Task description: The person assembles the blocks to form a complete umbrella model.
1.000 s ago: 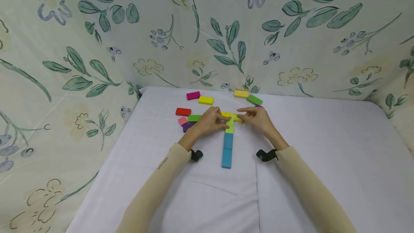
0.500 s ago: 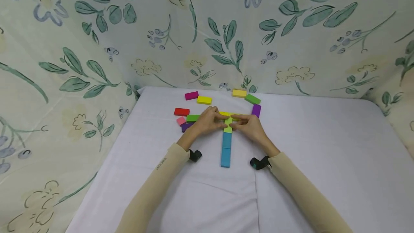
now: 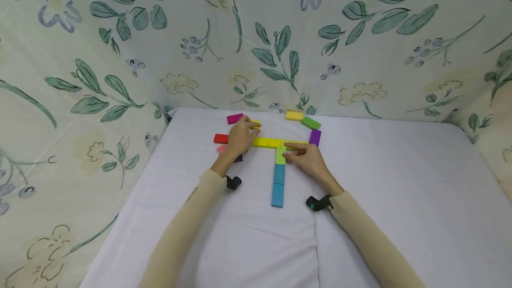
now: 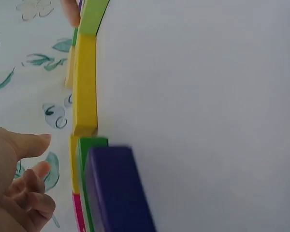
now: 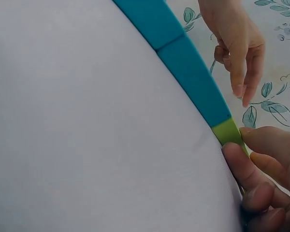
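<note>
My left hand (image 3: pixel 241 138) hovers over the back left blocks with thumb and forefinger apart. Its fingertips overlap a yellow block (image 3: pixel 257 121), and the left wrist view shows nothing between them. With thumb and finger, my right hand (image 3: pixel 311 160) pinches a lime green block (image 3: pixel 280 159) at the top of a stem. Below it two blue blocks (image 3: pixel 278 174) lie end to end. A yellow bar of blocks (image 3: pixel 266 142) runs crosswise at the stem's head, its right part (image 3: pixel 301 142) partly hidden by my right fingers.
Left of the bar lie a red block (image 3: pixel 221 138), a magenta block (image 3: pixel 234 118) and a dark purple block (image 4: pixel 118 188) beside a green one (image 4: pixel 89 142). A pale orange block (image 3: pixel 294 115), a green block (image 3: pixel 310 122) and a purple block (image 3: pixel 315 138) lie at right on the white cloth (image 3: pixel 380 199).
My left hand has left the yellow bar and moved left and back, over the loose blocks. My right hand has moved left from the bar's right part to the lime green block.
</note>
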Motion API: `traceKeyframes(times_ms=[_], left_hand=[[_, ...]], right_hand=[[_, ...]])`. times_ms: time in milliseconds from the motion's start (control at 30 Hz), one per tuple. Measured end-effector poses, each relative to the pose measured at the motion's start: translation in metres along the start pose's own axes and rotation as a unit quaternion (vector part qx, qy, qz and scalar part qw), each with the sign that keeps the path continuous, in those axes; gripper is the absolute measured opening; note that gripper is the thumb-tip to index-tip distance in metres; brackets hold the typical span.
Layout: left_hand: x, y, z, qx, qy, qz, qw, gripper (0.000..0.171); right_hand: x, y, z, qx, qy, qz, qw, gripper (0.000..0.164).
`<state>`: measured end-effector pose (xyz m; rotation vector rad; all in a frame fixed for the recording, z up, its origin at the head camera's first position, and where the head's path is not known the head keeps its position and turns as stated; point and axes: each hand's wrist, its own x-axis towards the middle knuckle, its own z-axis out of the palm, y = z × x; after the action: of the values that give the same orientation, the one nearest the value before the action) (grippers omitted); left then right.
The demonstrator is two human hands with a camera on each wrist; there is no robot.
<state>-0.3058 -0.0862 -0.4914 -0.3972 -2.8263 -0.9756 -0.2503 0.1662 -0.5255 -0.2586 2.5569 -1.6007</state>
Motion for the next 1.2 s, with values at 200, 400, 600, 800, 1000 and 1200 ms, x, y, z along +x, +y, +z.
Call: traceKeyframes(times_ms=[200,400,600,800,1000,1200], left_hand=[[0.020,-0.029,-0.020,0.014,-0.022,-0.022,0.9994,0.025],[0.029,-0.044,-0.027,-0.003,-0.081,-0.027,0.9963,0.025],[0.034,-0.041,-0.026,-0.010,-0.090,-0.037,0.9952,0.025],[0.037,-0.037,-0.020,0.000,-0.085,-0.036,0.9957,0.025],[0.042,-0.027,-0.008,-0.004,-0.084,-0.044,0.9955,0.028],[0.048,-0.018,-0.002,-0.017,-0.094,-0.058,0.9938,0.030]], right_hand=[[0.000,0.000,0.000,0.004,0.002,0.007,1.000,0.040],[-0.001,-0.001,0.001,0.001,0.004,0.011,1.000,0.039],[-0.001,0.000,0.001,0.001,0.006,0.010,1.000,0.039],[-0.002,0.002,0.000,0.003,0.007,0.012,1.000,0.039],[-0.004,0.002,-0.001,0.006,0.012,0.016,1.000,0.041],[-0.002,0.000,0.000,0.004,0.013,0.009,1.000,0.040]])
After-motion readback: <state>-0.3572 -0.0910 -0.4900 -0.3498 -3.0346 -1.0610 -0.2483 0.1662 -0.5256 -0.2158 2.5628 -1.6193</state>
